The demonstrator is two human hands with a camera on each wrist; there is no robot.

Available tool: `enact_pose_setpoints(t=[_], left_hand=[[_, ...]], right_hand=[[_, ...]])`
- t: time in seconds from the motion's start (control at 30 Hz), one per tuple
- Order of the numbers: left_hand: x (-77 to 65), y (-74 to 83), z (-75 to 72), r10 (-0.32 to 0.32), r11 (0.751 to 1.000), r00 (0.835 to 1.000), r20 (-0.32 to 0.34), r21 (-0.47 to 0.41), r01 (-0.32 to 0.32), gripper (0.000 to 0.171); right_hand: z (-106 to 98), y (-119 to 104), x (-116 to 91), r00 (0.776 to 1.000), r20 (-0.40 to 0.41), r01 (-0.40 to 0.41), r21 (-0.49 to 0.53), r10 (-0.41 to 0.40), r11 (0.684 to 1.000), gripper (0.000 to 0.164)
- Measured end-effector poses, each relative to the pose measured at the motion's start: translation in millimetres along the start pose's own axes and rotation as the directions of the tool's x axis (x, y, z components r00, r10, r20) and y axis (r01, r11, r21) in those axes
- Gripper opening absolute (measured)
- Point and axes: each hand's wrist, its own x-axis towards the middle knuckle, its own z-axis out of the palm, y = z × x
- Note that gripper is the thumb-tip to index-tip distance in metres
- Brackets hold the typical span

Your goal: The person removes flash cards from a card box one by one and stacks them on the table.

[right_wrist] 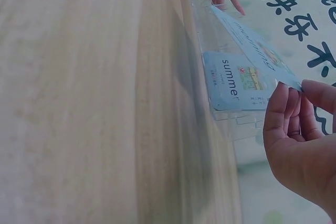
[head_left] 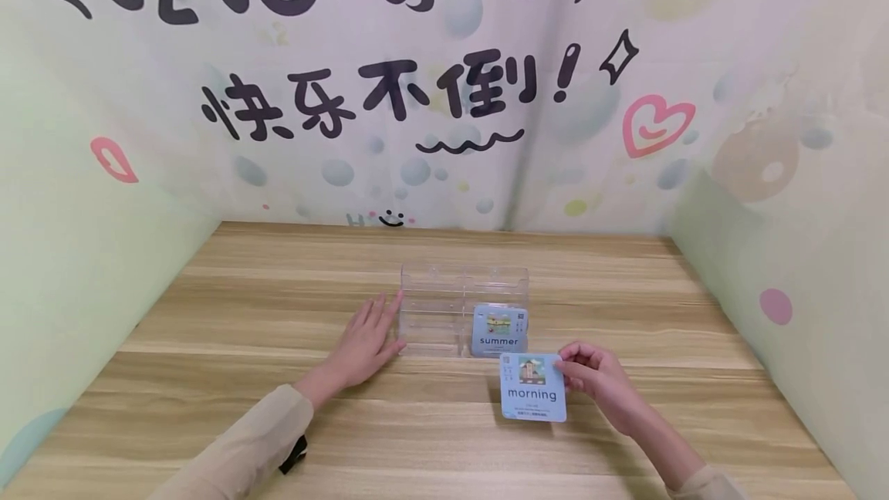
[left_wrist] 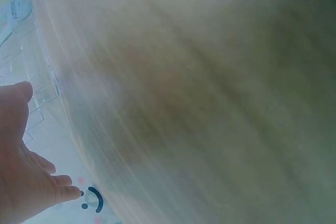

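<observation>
A clear plastic card rack (head_left: 432,311) with several compartments stands on the wooden table. In its lower right compartment sits a blue card reading "summer" (head_left: 499,330), also visible in the right wrist view (right_wrist: 231,85). My left hand (head_left: 364,346) is at the rack's left side, fingers extended, thumb near the lower left corner. Between thumb and fingers, my right hand (head_left: 593,376) pinches the right edge of a blue card reading "morning" (head_left: 533,396). That card is held in front of the rack, just below and right of the "summer" card.
Wood-grain table (head_left: 347,446) surrounds the rack. Behind it hangs a white printed backdrop (head_left: 312,191) with large dark characters. Pale side panels (head_left: 83,268) border the table. A small black object (head_left: 295,455) shows beneath the left sleeve.
</observation>
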Motion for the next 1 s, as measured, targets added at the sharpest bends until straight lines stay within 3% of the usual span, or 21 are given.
enact_pose_setpoints(t=[0.43,1.0], left_hand=[[-0.5,0.8,-1.3,-0.011,1.000,1.000,0.015,0.009,0.011,0.075],[-0.1,1.6,-1.9,-0.007,1.000,1.000,0.010,0.008,0.007,0.075]], right_hand=[[-5,8,-10,0.984,0.017,-0.178,0.059,0.178,0.982,0.003],[-5,17,-7,0.969,0.056,-0.244,0.049,0.242,0.968,0.007]])
